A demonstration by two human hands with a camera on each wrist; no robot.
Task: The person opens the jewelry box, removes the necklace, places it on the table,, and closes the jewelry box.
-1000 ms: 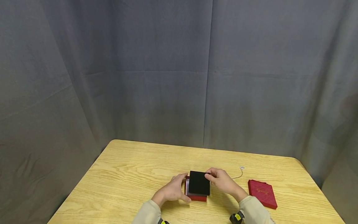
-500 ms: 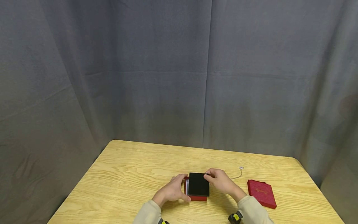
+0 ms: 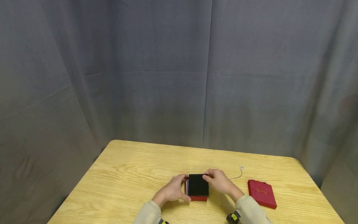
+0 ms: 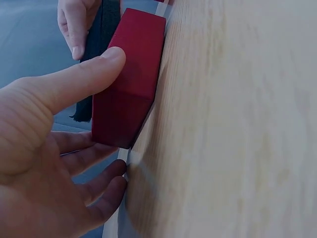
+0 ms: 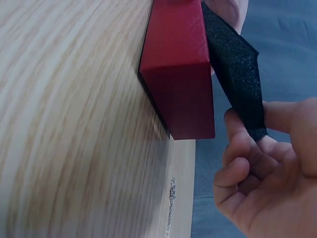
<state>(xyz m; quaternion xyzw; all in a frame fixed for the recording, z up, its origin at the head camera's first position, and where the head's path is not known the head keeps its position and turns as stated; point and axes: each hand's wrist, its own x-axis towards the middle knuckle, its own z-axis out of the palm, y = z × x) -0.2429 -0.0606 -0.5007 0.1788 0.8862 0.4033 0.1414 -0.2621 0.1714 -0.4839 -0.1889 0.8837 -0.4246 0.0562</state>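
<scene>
A red jewelry box (image 3: 199, 198) stands without its lid on the wooden table. My left hand (image 3: 173, 188) holds it from the left, thumb on the near wall and fingers reaching round the far side. Over the box's top lies a black foam pad (image 3: 198, 185), slightly tilted, and a pale strip of the inside shows at the left. My right hand (image 3: 222, 182) pinches the pad's far right corner between thumb and fingers. In the right wrist view the foam pad (image 5: 237, 74) slants up away from the red box wall (image 5: 183, 101).
The box's red lid (image 3: 262, 193), with gold lettering, lies to the right. Behind my right hand a thin necklace chain (image 3: 237, 177) runs to a small shiny pendant (image 3: 241, 168). Grey curtains (image 3: 167, 77) hang behind the table (image 3: 134, 168).
My right hand has lowered the foam pad slightly toward the box and shifted it a little left. The left hand keeps its hold; lid and necklace stay put.
</scene>
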